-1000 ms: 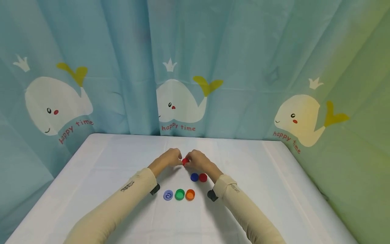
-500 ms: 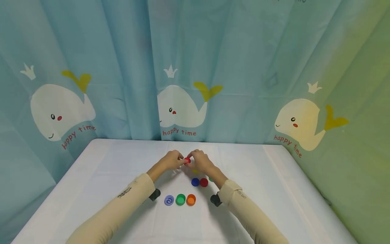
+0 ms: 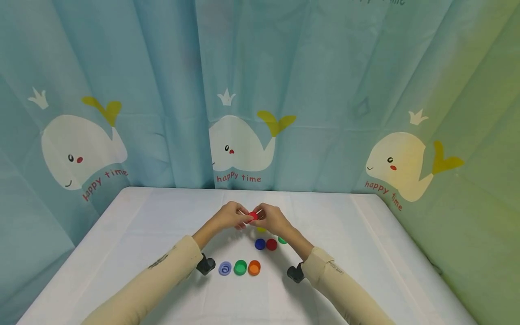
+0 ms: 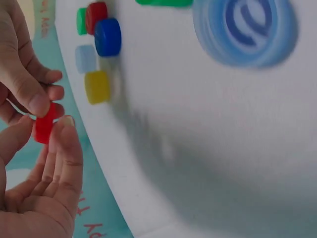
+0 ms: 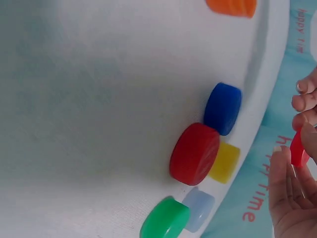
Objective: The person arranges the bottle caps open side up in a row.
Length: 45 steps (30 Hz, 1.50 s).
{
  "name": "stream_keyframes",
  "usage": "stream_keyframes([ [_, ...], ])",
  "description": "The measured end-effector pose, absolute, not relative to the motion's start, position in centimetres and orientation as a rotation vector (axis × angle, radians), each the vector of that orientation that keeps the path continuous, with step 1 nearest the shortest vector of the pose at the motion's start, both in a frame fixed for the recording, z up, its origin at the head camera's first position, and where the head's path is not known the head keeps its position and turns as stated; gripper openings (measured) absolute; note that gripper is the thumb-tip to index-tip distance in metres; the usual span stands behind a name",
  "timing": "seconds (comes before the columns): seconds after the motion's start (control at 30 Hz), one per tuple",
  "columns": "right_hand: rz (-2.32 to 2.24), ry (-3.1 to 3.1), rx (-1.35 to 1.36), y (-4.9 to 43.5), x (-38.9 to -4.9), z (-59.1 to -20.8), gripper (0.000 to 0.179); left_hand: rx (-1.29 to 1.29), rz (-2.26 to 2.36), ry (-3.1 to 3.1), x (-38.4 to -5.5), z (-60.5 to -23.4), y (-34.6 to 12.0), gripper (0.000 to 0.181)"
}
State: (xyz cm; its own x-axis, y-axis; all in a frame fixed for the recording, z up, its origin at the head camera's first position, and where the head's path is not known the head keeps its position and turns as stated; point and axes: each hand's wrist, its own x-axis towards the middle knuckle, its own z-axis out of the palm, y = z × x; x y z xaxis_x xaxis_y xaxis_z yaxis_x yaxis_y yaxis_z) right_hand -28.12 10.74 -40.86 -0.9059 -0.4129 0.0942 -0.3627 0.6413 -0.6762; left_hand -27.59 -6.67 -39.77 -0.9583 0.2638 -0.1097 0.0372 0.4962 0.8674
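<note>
Both hands meet over the far middle of the table around one small red bottle cap [image 3: 253, 216]. My left hand [image 3: 228, 215] pinches it from the left between thumb and fingers. From the other side my right hand [image 3: 274, 218] pinches the same cap, its thumb on the rim in the left wrist view. The held red cap [image 4: 44, 124] stands on edge there, raised above the tabletop. Closest to the hands on the table are a yellow cap [image 4: 97, 87], a blue cap [image 3: 260, 244] and a second, darker red cap [image 3: 271, 244].
Nearer the body lies a row: a light blue cap with a swirl [image 3: 225, 268], a green cap [image 3: 240, 267] and an orange cap [image 3: 254, 267]. Another green cap [image 5: 165, 218] and a pale blue cap [image 5: 199, 209] sit by the darker red one. A curtain [image 3: 325, 149] hangs behind the table.
The held red cap has shifted slightly right with both hands. My right forearm has swung right, uncovering the yellow cap and the farther green one. The head view has tilted up a little.
</note>
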Motion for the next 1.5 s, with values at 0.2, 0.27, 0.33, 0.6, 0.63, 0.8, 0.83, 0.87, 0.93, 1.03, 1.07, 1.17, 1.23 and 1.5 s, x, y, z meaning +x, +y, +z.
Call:
stream_keyframes([
  [0.2, -1.270, 2.731, -0.692, 11.9, -26.7, -40.7, 0.028, 0.248, 1.569, 2.426, -26.6, -39.7, -6.3, 0.025],
  [0.27, -1.320, 2.683, -0.711, 12.4, -26.4, -40.7, 0.024, 0.258, 1.575, 2.412, -26.2, -39.8, -6.2, 0.024],
  [0.33, -1.368, 2.627, -0.710, 12.9, -26.1, -40.7, 0.021, 0.270, 1.575, 2.401, -25.9, -39.8, -6.1, 0.022],
  [0.6, -1.511, 2.424, -0.651, 14.0, -25.6, -41.0, 0.024, 0.341, 1.623, 2.352, -24.6, -39.9, -5.8, 0.020],
  [0.63, -1.508, 2.425, -0.651, 14.0, -25.3, -41.0, 0.025, 0.361, 1.633, 2.347, -24.4, -40.0, -5.8, 0.019],
  [0.8, -1.500, 2.475, -0.665, 14.0, -24.0, -41.2, 0.024, 0.482, 1.671, 2.350, -23.3, -40.2, -5.9, 0.017],
  [0.83, -1.497, 2.481, -0.664, 14.0, -23.8, -41.3, 0.023, 0.505, 1.676, 2.352, -23.1, -40.2, -6.0, 0.017],
  [0.87, -1.493, 2.487, -0.666, 14.0, -23.6, -41.3, 0.023, 0.519, 1.679, 2.357, -22.8, -40.3, -6.0, 0.016],
  [0.93, -1.490, 2.490, -0.658, 14.1, -23.2, -41.2, 0.023, 0.531, 1.671, 2.380, -22.4, -40.3, -6.1, 0.017],
  [1.03, -1.479, 2.512, -0.660, 14.1, -22.9, -41.2, 0.022, 0.529, 1.653, 2.401, -21.9, -40.3, -6.0, 0.019],
  [1.07, -1.478, 2.521, -0.663, 14.2, -22.8, -41.2, 0.022, 0.525, 1.647, 2.407, -21.8, -40.2, -5.9, 0.019],
  [1.17, -1.463, 2.552, -0.692, 14.4, -22.6, -41.3, 0.018, 0.533, 1.636, 2.416, -21.5, -40.3, -5.7, 0.019],
  [1.23, -1.466, 2.549, -0.707, 14.7, -22.5, -41.3, 0.016, 0.551, 1.637, 2.413, -21.3, -40.3, -5.6, 0.018],
  [1.5, -1.465, 2.501, -0.763, 16.2, -21.7, -41.6, 0.013, 0.710, 1.560, 2.462, -21.0, -40.7, -5.1, 0.008],
])
